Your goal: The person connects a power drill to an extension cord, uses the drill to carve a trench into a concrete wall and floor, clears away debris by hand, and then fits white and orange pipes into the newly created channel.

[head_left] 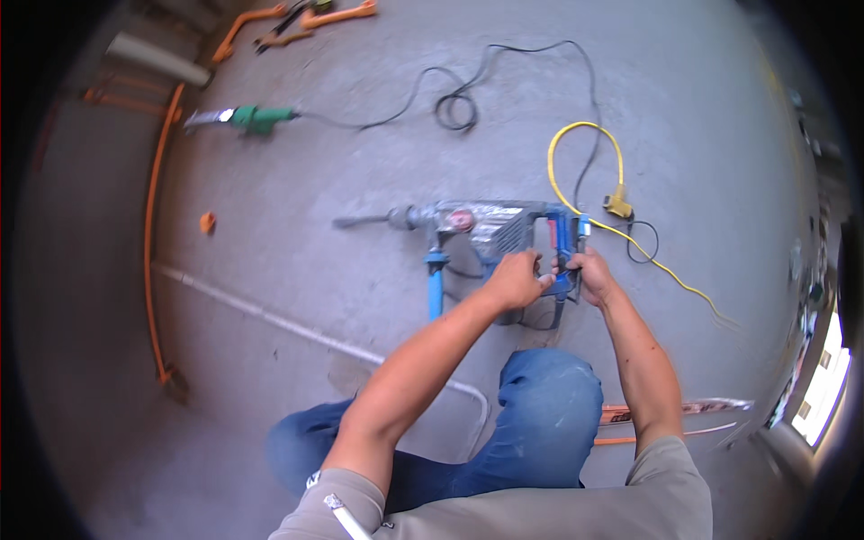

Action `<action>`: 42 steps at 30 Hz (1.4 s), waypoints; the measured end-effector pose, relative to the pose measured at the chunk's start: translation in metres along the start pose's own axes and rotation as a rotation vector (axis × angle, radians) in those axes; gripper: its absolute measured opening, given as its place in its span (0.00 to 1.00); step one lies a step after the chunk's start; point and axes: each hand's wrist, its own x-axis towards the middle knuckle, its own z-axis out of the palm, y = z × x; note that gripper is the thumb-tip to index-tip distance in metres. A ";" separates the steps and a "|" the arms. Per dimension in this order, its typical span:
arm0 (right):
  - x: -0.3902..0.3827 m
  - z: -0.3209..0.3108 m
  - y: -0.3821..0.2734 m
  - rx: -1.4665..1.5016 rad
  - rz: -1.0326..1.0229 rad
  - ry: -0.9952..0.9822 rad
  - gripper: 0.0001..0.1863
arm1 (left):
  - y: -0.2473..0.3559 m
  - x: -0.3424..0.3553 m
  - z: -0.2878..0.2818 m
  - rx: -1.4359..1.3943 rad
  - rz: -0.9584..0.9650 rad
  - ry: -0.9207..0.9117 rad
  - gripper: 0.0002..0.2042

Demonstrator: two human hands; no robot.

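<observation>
Fiddling with the rear handle point(564, 241) of a big rotary hammer point(495, 225), both hands in close.

Hammer was down on the grey floor point(315, 171), just past the right knee point(551, 396), chisel bit point(362, 221) pointing left and a yellow cord point(552, 162) looping off beyond the handle end. Left hand point(515, 281) sat on the front side of that handle, right hand point(591, 273) on the back side, fingertips near each other. Couldn't tell if either was properly clamped on anything. My guess: close-up checking or fitting at the grip, so the next move probably called for one hand steadying, the other doing fine fingerwork.
</observation>
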 end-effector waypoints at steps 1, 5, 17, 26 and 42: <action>0.002 -0.003 0.003 0.062 -0.047 -0.001 0.18 | 0.009 0.010 0.011 -0.079 -0.066 0.035 0.31; 0.017 0.011 0.043 0.159 -0.071 0.066 0.07 | -0.015 0.012 0.085 -0.063 -0.206 0.149 0.38; -0.027 -0.033 0.107 0.390 -0.178 0.123 0.23 | -0.011 0.044 0.150 -0.046 -0.534 0.092 0.22; -0.069 -0.059 0.129 0.613 -0.027 -0.064 0.16 | 0.023 0.068 0.194 -0.064 0.125 0.302 0.17; -0.132 -0.127 0.141 -0.094 -0.282 0.199 0.16 | -0.078 0.070 0.200 -0.020 -0.641 0.303 0.32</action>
